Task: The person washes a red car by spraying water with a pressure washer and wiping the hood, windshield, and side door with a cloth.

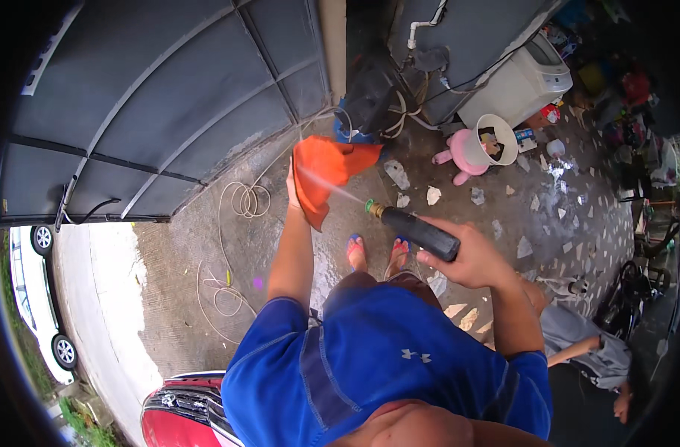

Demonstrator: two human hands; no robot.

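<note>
An orange cloth hangs spread out in front of me. My left hand holds it by its left side, with most of the fingers hidden behind the fabric. In my right hand is a black spray gun with a brass fitting and a green nozzle tip. A jet of water runs from the tip up and left onto the cloth. The nozzle is apart from the fabric.
A grey metal gate borders the left. A thin hose lies coiled on wet concrete. Ahead right are a pink stool, a white bucket and a washing machine. A red car is behind left; a person is at right.
</note>
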